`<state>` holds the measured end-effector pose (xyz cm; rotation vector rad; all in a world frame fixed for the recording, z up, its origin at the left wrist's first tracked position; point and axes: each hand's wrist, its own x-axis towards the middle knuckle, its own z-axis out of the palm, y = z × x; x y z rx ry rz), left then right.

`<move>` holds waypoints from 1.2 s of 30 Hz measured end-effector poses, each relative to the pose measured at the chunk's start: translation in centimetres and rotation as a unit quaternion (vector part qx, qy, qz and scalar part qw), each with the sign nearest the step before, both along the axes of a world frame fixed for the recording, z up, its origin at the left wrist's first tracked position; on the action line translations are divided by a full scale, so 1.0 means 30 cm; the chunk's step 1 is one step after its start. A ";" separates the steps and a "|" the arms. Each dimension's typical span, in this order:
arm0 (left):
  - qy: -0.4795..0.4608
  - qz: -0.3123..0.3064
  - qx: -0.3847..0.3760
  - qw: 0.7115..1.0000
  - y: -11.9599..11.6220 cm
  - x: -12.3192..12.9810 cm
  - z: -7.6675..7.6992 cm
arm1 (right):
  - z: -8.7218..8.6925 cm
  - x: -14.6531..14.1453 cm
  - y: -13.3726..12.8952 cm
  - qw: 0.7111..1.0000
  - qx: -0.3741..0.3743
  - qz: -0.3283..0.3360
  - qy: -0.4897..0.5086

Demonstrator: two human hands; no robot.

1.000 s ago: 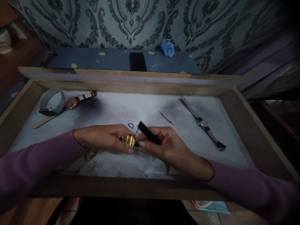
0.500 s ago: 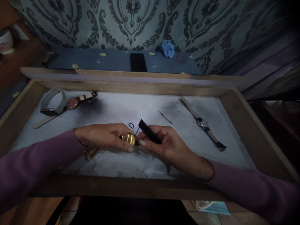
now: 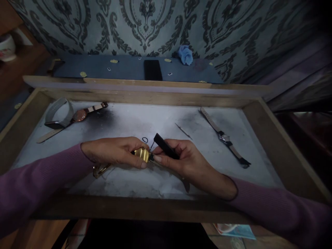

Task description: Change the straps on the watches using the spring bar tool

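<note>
Gold watch [image 3: 142,155], held in both hands [image 3: 111,152]

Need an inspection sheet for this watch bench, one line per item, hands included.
Surface: wooden tray, whitish base, dark patches; stain or shadow unclear
Job's things: gold watch and black-handled tool, both in hand
Clutter: grey-banded watch and brown-dial watch at left, small-faced watch at right; metal rod, small dark ring
Hands: left grips watch; right grips tool
Cables: nothing seen
Surroundings: black flat object and blue cloth behind tray
</note>
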<state>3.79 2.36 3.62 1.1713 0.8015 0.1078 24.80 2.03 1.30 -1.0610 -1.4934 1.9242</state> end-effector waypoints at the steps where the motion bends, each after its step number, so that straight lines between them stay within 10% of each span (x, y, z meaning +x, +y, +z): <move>1: 0.006 0.006 0.000 1.000 -0.001 -0.002 0.003 | 0.000 0.001 0.001 1.000 0.002 0.000 -0.001; 36: 0.004 0.028 0.013 1.000 0.006 -0.029 0.032 | 0.005 0.033 0.048 0.987 -0.155 -0.022 0.042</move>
